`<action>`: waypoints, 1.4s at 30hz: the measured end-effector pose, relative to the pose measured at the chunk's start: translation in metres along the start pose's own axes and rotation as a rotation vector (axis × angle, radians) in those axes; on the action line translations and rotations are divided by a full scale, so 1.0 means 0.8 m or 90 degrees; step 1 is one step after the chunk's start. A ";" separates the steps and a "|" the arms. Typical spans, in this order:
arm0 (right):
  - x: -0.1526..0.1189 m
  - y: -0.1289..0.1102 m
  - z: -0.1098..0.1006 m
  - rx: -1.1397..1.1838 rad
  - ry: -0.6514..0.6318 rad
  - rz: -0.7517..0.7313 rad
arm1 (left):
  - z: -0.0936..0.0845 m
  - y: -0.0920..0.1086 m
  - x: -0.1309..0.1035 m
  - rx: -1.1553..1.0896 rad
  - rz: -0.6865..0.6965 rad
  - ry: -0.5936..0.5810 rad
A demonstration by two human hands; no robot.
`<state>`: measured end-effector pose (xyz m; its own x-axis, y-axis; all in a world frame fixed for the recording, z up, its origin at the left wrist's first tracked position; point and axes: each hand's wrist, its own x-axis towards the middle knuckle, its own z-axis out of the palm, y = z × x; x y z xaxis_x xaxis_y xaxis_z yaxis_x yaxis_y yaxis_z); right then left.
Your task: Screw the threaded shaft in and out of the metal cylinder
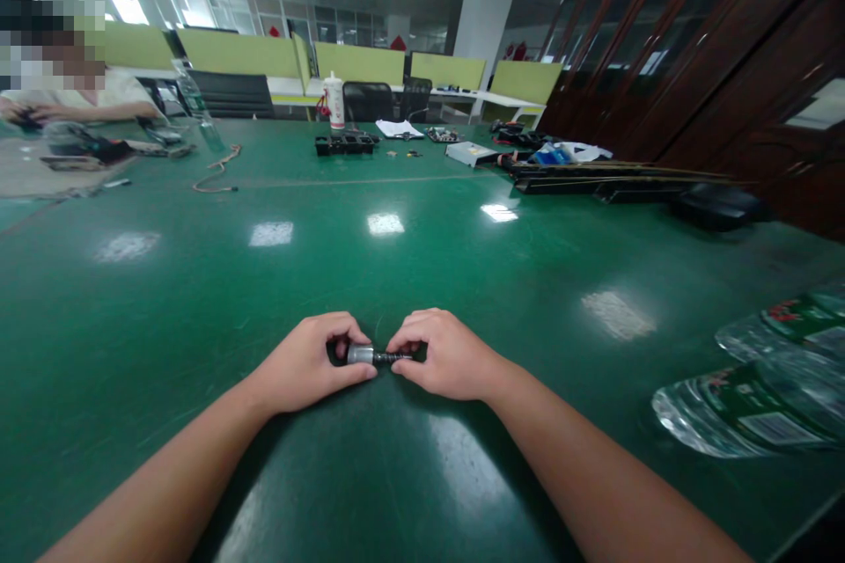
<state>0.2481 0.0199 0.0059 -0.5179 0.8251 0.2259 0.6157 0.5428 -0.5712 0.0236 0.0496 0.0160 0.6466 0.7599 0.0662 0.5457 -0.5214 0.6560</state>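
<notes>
A small silver metal cylinder (361,354) lies sideways between the thumb and fingers of my left hand (310,362). From its right end comes a thin dark shaft (383,358) that looks threaded or wound like a spring. The thumb and forefinger of my right hand (449,356) are closed around the shaft's far end. Both hands rest low over the green tabletop (343,281). My fingers partly cover both ends of the piece, so I cannot make out its exact kind.
Clear plastic bottles (745,409) lie on the right. Farther back are a black plastic part (347,143), a silver box (471,154), long black rails (594,179), a white bottle (334,101) and a cable (217,171). Another person (72,92) sits at the far left.
</notes>
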 end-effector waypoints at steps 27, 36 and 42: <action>-0.011 0.015 -0.029 -0.001 -0.036 0.109 | 0.001 -0.002 0.000 -0.002 -0.005 -0.005; -0.011 0.019 -0.029 0.039 -0.034 0.129 | 0.002 -0.002 0.000 -0.010 -0.006 -0.006; -0.006 0.010 -0.011 0.069 -0.029 0.084 | 0.002 -0.004 0.000 -0.014 -0.002 -0.003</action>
<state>0.2608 0.0219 0.0073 -0.4645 0.8788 0.1094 0.6134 0.4084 -0.6759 0.0230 0.0506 0.0129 0.6476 0.7595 0.0613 0.5357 -0.5110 0.6722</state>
